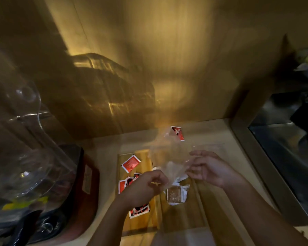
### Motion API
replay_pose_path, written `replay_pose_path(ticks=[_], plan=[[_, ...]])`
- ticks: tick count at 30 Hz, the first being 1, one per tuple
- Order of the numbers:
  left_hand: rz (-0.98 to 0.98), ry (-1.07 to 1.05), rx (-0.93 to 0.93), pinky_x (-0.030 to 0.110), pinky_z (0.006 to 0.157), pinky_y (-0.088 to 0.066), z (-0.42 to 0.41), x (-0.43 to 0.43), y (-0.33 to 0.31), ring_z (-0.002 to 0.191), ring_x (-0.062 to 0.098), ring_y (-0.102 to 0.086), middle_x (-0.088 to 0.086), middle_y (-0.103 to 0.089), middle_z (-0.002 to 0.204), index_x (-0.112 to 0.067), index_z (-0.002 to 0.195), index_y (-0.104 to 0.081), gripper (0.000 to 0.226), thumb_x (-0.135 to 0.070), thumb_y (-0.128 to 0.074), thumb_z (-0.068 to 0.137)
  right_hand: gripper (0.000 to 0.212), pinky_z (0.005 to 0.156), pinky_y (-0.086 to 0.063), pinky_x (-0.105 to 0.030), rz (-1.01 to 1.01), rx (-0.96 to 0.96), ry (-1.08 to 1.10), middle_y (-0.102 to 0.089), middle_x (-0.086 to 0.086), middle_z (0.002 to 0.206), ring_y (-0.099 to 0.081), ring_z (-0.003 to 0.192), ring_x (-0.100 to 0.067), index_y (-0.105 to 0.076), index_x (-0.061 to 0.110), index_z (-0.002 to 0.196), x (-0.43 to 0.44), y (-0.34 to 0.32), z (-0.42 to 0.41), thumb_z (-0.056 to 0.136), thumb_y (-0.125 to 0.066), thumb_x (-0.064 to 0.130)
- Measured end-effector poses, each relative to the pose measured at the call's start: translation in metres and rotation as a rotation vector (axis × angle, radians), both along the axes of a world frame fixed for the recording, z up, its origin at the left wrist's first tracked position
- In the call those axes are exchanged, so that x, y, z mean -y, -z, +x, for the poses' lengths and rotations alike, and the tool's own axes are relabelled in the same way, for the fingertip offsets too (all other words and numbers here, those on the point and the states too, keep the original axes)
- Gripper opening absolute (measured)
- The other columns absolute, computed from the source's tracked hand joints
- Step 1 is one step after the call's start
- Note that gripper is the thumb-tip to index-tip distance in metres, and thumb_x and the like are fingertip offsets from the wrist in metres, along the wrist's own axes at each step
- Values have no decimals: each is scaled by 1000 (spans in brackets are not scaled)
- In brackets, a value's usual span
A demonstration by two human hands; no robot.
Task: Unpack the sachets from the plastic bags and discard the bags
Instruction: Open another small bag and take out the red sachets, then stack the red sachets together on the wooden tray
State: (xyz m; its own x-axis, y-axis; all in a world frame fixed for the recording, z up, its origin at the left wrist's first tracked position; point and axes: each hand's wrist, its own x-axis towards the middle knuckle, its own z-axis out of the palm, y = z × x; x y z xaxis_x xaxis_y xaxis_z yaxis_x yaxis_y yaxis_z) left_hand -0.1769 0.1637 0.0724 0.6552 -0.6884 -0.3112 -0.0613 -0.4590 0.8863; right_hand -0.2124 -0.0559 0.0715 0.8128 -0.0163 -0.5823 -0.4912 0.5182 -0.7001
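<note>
A clear plastic bag (pixel 169 153) is held up over a wooden tray (pixel 142 222), blurred by motion. My left hand (pixel 146 187) pinches its lower edge. My right hand (pixel 208 167) grips the bag's right side with fingers curled. One red sachet (pixel 177 133) sits inside the bag near its raised far end. Several red sachets lie loose in the tray: one (pixel 130 163) at the far left, others (pixel 124 184) by my left wrist and one (pixel 139 210) under my left forearm. A brownish sachet (pixel 175 195) lies on white wrapping below the bag.
The tray rests on a pale counter (pixel 213 132) backed by a wooden wall. Large clear glass vessels (pixel 21 139) stand at the left over a dark red-edged tray (pixel 89 183). A metal sink (pixel 288 157) lies at the right behind a raised ledge.
</note>
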Motion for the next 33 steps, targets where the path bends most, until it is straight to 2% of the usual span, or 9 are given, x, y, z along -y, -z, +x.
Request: replay_pose_path(ticks=[3, 6, 11, 15, 18, 21, 27, 31, 33], plan=[[-47, -202, -125, 15, 72, -45, 3, 12, 6, 86, 7, -59, -4, -63, 91, -23, 78, -62, 28, 1, -52, 88, 39, 50, -57, -30, -25, -9, 6, -61, -19, 77, -65, 50, -21, -51, 7, 104, 11, 10, -4, 77, -44, -20], [-207, -622, -616, 39, 79, -53, 10, 26, 16, 96, 25, -64, 11, -66, 105, -17, 90, -61, 6, -20, -55, 90, 40, 52, -56, -31, 30, 78, -26, -65, -10, 62, -58, 46, -17, -54, 7, 102, 25, 17, -9, 73, -47, -21], [-318, -546, -1228, 49, 91, -50, 12, 60, 33, 101, 34, -65, 18, -63, 117, -10, 114, -50, 56, -53, -61, 79, 45, 52, -44, -27, 64, 192, -119, -66, -6, 65, -54, 49, -14, -55, 5, 100, 49, 18, -17, 58, -57, -11], [-253, -469, -1038, 21, 50, -49, 13, 105, 35, 54, 10, -59, 0, -68, 66, -11, 92, -61, 11, -13, -63, 82, 49, 47, -54, -27, 48, 199, -68, -67, -8, 71, -65, 57, -17, -53, 0, 103, 72, 16, -23, 56, -67, -5], [-175, -608, -708, 14, 35, -39, 19, 138, 29, 35, 6, -53, 2, -63, 57, -10, 88, -55, 19, 6, -59, 81, 38, 46, -50, -26, 13, 109, 50, -64, -7, 73, -61, 61, -18, -62, 7, 100, 95, 20, -22, 69, -65, 28], [-151, -606, -529, 11, 32, -32, 22, 169, 31, 29, 4, -47, 6, -56, 59, -12, 75, -44, 28, 15, -52, 80, 33, 53, -37, -25, -40, 53, 91, -55, -3, 73, -48, 64, -15, -65, 16, 86, 112, 26, -18, 69, -71, 44], [69, -505, -366, 25, 41, -40, 21, 201, 69, 51, 23, -55, 8, -60, 66, -16, 69, -51, 16, -7, -63, 75, 21, 55, -39, -28, -633, -133, 141, -57, -11, 60, -52, 57, -21, -57, 9, 58, 123, 53, -11, 74, -61, -3], [259, -429, -234, 41, 61, -48, 22, 202, 90, 76, 38, -69, 23, -71, 80, -12, 71, -58, 16, -27, -64, 71, 20, 59, -37, -29, -864, -210, -9, -55, -5, 66, -53, 70, -22, -49, 14, 62, 128, 78, -7, 78, -62, 12], [292, -377, -226, 36, 56, -51, 22, 201, 79, 60, 34, -68, 20, -70, 64, -11, 65, -56, 20, -24, -60, 80, 20, 57, -37, -28, -946, -273, -106, -56, -5, 75, -54, 75, -22, -48, 15, 69, 132, 84, -6, 80, -63, 23]])
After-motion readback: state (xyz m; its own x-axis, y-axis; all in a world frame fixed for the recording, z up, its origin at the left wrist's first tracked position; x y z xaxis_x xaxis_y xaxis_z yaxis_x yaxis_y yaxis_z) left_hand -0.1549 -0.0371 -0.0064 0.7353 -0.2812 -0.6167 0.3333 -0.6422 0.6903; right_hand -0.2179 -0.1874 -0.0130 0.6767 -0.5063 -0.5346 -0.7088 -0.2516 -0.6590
